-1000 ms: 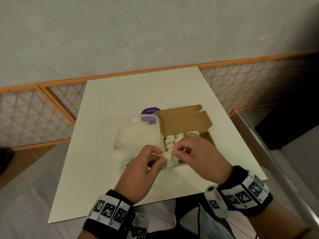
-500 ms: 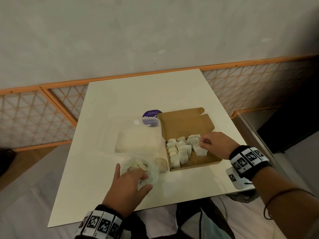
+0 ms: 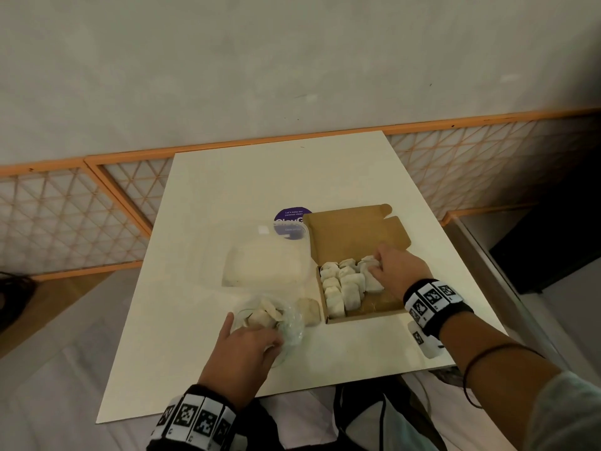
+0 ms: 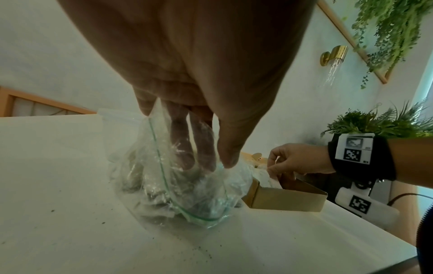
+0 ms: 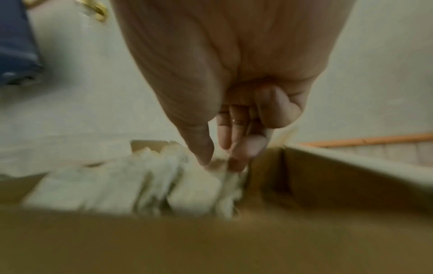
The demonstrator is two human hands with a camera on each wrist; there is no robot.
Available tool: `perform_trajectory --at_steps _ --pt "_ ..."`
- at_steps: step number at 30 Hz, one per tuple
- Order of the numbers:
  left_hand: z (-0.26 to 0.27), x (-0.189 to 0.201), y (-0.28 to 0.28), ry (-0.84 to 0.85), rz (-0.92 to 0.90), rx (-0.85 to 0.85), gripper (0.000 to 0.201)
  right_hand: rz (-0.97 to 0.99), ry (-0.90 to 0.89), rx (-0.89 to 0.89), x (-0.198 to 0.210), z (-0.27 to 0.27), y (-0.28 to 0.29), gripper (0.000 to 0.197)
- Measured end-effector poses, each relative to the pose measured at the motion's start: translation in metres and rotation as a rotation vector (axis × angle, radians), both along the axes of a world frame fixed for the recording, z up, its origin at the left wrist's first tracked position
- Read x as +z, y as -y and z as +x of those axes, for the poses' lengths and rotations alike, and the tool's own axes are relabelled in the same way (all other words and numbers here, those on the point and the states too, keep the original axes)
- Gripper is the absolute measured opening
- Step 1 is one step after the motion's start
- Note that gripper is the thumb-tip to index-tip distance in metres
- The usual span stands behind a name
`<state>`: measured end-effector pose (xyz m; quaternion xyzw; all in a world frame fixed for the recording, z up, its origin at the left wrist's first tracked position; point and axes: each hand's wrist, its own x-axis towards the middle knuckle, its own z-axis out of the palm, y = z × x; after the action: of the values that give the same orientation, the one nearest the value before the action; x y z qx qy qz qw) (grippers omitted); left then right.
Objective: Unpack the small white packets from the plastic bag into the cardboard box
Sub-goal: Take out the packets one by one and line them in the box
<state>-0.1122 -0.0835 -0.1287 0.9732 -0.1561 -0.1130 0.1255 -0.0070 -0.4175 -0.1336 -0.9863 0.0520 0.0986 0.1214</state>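
Several small white packets stand in rows in the left and middle part of the open brown cardboard box, whose lid flap leans back toward the wall. More of them sit inside the crumpled clear plastic bag, which lies on the table just left of the box's near corner. Right hand reaches into the box at its far right; in the blurred right wrist view its thumb and fingers pinch the top of one packet at the right end of the rows. Left hand rests on the bag with fingers pushed into its mouth; whether they hold a packet inside cannot be told. Behind the bag sits a clear plastic container, and beyond it a round purple sticker on the pale rectangular table.
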Motion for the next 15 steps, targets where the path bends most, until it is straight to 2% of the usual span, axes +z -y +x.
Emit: perform_trajectory --at_steps 2,4,7,11,15 --pt "0.000 -0.004 -0.002 0.019 -0.030 -0.002 0.017 0.010 0.062 0.033 0.014 -0.007 -0.017 0.024" --pt "0.000 -0.006 -0.003 0.030 -0.034 -0.001 0.017 0.084 0.107 0.123 0.032 -0.018 -0.046 0.021" --pt "-0.001 -0.006 -0.003 0.037 -0.009 0.000 0.019 0.170 0.053 0.322 0.042 -0.038 -0.095 0.018" --pt "-0.004 -0.005 -0.010 0.060 0.009 0.046 0.017 0.014 -0.133 0.461 0.016 -0.057 -0.139 0.019" --pt "-0.007 -0.006 -0.021 0.064 0.005 0.065 0.016 -0.108 -0.205 0.412 -0.007 -0.069 -0.164 0.026"
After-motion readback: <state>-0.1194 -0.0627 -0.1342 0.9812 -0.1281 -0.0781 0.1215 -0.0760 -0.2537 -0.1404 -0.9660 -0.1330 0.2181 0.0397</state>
